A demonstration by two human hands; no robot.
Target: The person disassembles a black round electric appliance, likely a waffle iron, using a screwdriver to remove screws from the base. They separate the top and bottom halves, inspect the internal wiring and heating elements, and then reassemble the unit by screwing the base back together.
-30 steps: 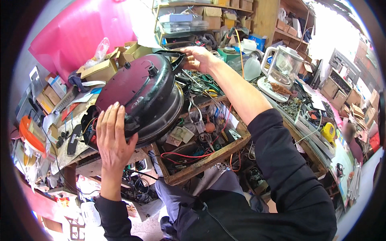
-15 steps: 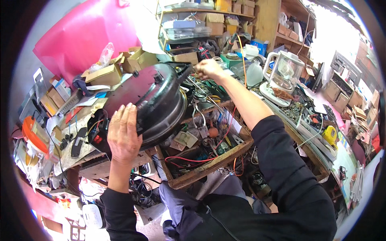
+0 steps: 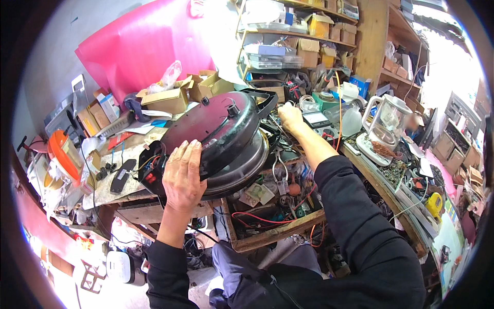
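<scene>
A round black electric griddle point(image 3: 226, 139) with a dark reddish, shiny base rests tilted on the bench, its two halves slightly apart at the right. My left hand point(image 3: 182, 172) is closed over its near left edge, fingers lying along the casing. Coloured wires point(image 3: 153, 162) show in the opened housing beside that hand. Past the griddle's handle point(image 3: 266, 102), my right hand point(image 3: 292, 118) is closed among tools at the back of the bench; what its fingers hold is hidden. Pliers point(image 3: 280, 167) stand in the wooden drawer point(image 3: 278, 228) below my right forearm.
A glass blender jug point(image 3: 388, 118) stands on a white base at the right. Open cardboard boxes point(image 3: 167, 100) sit behind the griddle. An orange cable point(image 3: 338, 103) hangs past my right arm. A black plastic part point(image 3: 123, 176) lies on the left bench. Shelves point(image 3: 309, 35) hold several boxes.
The view has shifted, so the bench appears farther right and slightly lower. My right hand stays at the tools beyond the griddle, its fingers now lower among them. My left hand keeps its hold.
</scene>
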